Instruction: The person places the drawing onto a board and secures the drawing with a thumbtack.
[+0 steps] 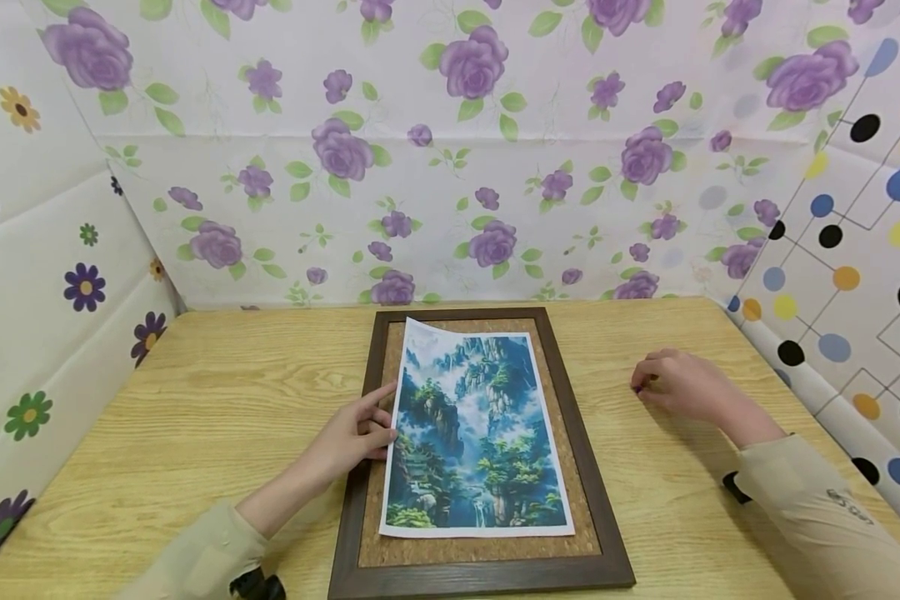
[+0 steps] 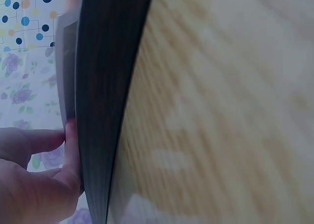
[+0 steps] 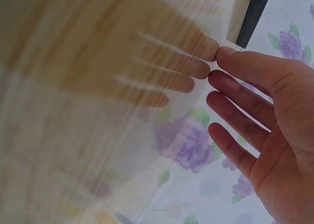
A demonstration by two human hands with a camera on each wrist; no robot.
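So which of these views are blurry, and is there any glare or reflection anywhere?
Head view: sharp and evenly lit, edges bowed by the wide lens; soft shadows under the left hand and right hand. Left wrist view: the table is smeared, the dark frame sharper. Right wrist view: the tabletop is blurred and glossy, mirroring the right hand's fingers.

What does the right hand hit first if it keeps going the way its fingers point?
Probably the dark wooden picture frame: the right hand rests on the light wooden table, fingers pointing left toward the frame's right rail, with only bare tabletop between. Depth unclear.
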